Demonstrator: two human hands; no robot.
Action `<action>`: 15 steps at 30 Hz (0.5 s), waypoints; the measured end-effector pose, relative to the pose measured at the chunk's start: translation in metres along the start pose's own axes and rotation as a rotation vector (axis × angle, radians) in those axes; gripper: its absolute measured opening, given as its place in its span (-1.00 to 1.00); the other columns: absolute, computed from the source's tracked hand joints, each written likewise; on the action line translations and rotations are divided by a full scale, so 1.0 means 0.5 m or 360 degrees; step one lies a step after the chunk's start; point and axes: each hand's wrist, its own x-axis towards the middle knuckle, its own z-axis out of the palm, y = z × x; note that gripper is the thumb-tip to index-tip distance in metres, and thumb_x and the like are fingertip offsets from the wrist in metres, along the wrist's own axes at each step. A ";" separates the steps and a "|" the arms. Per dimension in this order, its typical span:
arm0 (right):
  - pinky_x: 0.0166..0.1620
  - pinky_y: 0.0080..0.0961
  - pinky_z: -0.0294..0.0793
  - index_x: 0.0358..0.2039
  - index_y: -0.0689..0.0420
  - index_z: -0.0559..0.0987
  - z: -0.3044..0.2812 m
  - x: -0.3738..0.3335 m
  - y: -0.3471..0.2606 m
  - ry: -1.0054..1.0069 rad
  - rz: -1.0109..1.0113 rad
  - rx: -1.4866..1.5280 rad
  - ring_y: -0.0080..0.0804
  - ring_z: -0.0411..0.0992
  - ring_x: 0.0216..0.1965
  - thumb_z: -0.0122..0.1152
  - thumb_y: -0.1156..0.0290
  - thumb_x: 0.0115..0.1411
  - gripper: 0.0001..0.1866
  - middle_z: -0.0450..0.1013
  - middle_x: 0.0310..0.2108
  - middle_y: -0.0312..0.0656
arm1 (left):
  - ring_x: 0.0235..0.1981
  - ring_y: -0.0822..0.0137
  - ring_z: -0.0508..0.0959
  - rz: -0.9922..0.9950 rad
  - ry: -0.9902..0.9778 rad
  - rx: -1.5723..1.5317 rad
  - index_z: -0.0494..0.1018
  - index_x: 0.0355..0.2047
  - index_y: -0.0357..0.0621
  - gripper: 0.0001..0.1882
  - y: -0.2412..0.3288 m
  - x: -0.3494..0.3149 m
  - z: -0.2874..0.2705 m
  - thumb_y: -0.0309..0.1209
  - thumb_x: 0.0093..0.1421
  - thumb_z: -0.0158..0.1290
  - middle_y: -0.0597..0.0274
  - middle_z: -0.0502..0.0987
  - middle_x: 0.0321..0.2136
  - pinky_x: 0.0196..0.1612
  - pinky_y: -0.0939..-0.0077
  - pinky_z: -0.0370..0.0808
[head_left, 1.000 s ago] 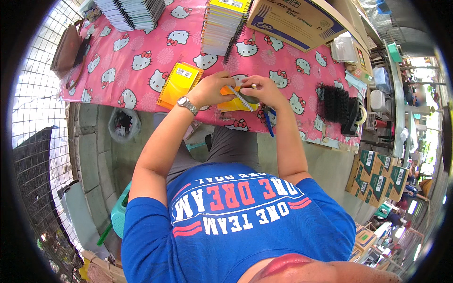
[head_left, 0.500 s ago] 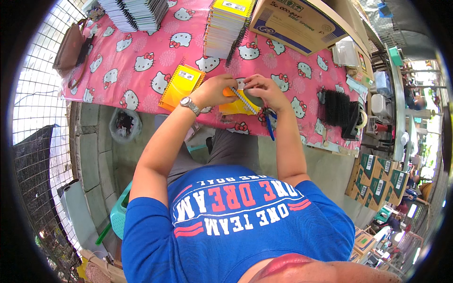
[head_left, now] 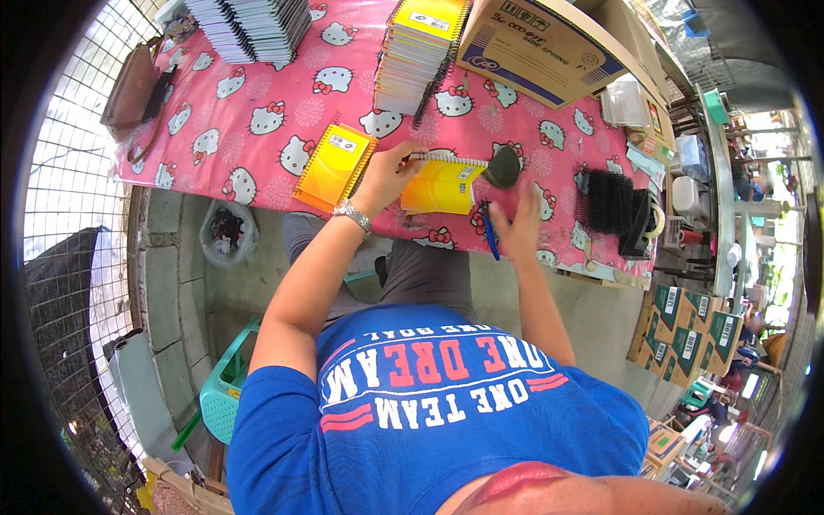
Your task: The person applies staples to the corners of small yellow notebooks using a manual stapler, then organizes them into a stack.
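A yellow spiral notebook [head_left: 439,189] lies near the table's front edge, its white coil along the far side. My left hand [head_left: 390,176] pinches the notebook's left end at the coil, fingers closed. To the right, my right hand [head_left: 519,227] is off the notebook, slightly blurred, with thumb and fingers apart and nothing in it. Blue-handled pliers [head_left: 491,230] lie just left of that hand, over the table edge. A dark green rounded piece [head_left: 504,167] rests by the coil's right end. Left of my left hand lie more yellow spiral notebooks [head_left: 336,167].
Behind stand a tall stack of yellow notebooks [head_left: 410,77], another notebook stack [head_left: 249,34] and a cardboard box [head_left: 536,51]. Black coils [head_left: 605,197] sit at right beside a tape dispenser [head_left: 637,225]. A brown bag [head_left: 129,90] is at the left edge.
My right hand has let go of the notebook and moved right and nearer. The notebook has turned so its coil runs across the far side; the dark green piece now lies on the table.
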 end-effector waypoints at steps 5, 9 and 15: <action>0.17 -0.06 0.24 0.17 0.24 0.36 -0.024 -0.100 -0.072 -0.0400 0.0066 -0.0285 0.06 0.27 0.13 0.29 0.20 0.13 -0.35 0.29 0.14 0.09 | -0.33 0.13 0.62 -0.0290 0.0003 0.0117 0.48 -0.13 -0.21 -0.74 0.014 -0.017 0.007 -0.36 0.21 0.14 -0.03 0.59 -0.31 -0.25 0.38 0.53; 0.10 -0.19 0.32 0.10 0.23 0.44 -0.048 -0.046 -0.162 -0.0243 0.0151 0.0396 -0.02 0.35 0.01 0.29 0.31 0.10 -0.45 0.40 0.00 0.03 | -0.28 0.03 0.60 0.0212 0.0301 0.0199 0.46 -0.10 -0.19 -0.71 -0.007 -0.028 0.028 -0.33 0.21 0.14 -0.04 0.56 -0.23 -0.25 0.30 0.52; 0.07 -0.24 0.34 0.06 0.23 0.46 -0.026 0.011 -0.242 -0.0182 -0.0091 0.0693 -0.04 0.36 -0.02 0.33 0.36 0.04 -0.45 0.43 -0.04 -0.01 | -0.25 -0.08 0.54 -0.0008 0.0091 0.0337 0.42 -0.08 -0.16 -0.69 0.006 -0.030 0.026 -0.42 0.17 0.14 -0.02 0.51 -0.26 -0.23 0.20 0.50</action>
